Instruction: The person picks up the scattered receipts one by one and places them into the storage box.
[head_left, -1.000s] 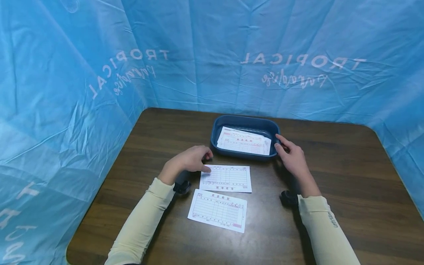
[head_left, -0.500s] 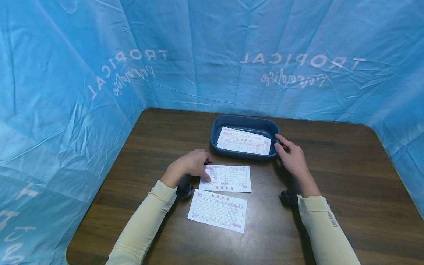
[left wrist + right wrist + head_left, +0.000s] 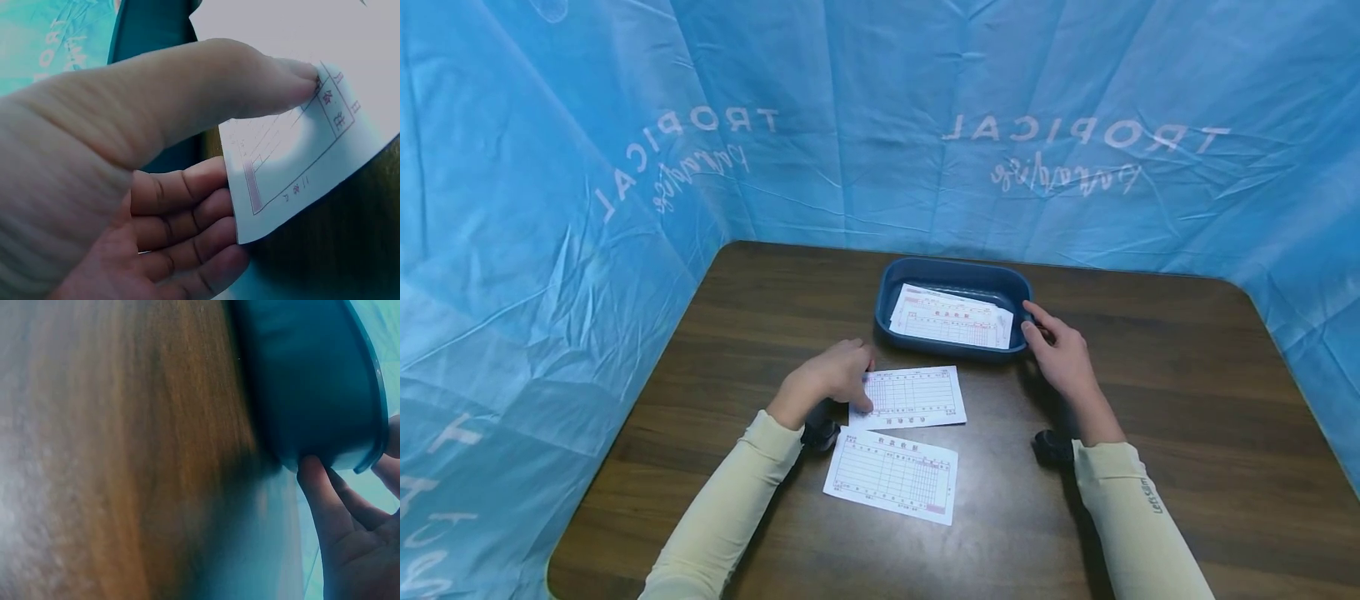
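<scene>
My left hand (image 3: 827, 382) pinches the left end of a printed receipt slip (image 3: 917, 396); in the left wrist view the thumb lies on top of the paper and the fingers (image 3: 181, 194) are beneath its edge. That slip is tilted slightly, its right end turned away from me. A second receipt slip (image 3: 891, 477) lies flat on the table just nearer to me. At the right end of a dark blue tray (image 3: 953, 268), my right hand (image 3: 1066, 358) grips the rim and end wall. Several receipt slips (image 3: 951, 321) lie overlapping inside the tray.
The brown wooden table (image 3: 1187, 400) has rounded far corners. A blue printed cloth (image 3: 865, 125) hangs behind it and along the left side. Dark wrist cameras (image 3: 1054, 448) sit under both wrists, close to the tabletop.
My left thumb has come down onto the far slip, and the hand now pinches it. The slip has turned a little, its right end shifting away. My right hand stays at the tray.
</scene>
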### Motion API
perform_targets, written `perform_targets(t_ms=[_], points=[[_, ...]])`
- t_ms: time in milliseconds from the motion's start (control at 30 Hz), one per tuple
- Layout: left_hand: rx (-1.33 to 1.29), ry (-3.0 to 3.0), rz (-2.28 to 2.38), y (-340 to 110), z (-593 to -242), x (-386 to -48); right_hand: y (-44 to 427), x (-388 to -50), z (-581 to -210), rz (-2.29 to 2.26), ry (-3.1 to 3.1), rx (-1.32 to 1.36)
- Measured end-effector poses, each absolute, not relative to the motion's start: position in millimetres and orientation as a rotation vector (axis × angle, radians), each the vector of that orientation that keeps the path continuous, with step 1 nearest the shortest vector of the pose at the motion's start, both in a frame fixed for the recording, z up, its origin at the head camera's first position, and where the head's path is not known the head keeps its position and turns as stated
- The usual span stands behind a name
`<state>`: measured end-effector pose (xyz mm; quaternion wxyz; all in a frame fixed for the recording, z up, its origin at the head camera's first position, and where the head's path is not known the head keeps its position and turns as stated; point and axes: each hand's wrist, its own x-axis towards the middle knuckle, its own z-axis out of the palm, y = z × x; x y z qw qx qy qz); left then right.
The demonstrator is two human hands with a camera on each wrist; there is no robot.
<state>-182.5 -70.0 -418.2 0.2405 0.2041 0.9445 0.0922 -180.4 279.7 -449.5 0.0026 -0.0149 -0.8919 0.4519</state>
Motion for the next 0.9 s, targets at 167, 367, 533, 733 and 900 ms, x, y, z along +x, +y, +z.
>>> perform_targets(t_ms=[167,367,533,733,900], points=[[0.559,2.552,0.306,-72.0,-419.2,-184.8,280.1,-180.6,-450.0,1.433,-2.793,-0.046],[0.557,2.508,0.434,-75.2,-420.3,-185.4,280.3,-180.0,-449.1,1.448,-2.798,-0.064],[0.56,2.478,0.533,-79.3,-423.0,-184.8,280.9,-178.9,-449.8,1.447,-2.804,-0.064],[0.579,2.502,0.579,-84.5,-427.4,-184.7,281.1,-178.0,-450.5,1.448,-2.796,-0.055],[0.584,2.516,0.604,-86.2,-429.8,-186.8,281.2,-178.8,-450.0,1.441,-2.795,-0.049]])
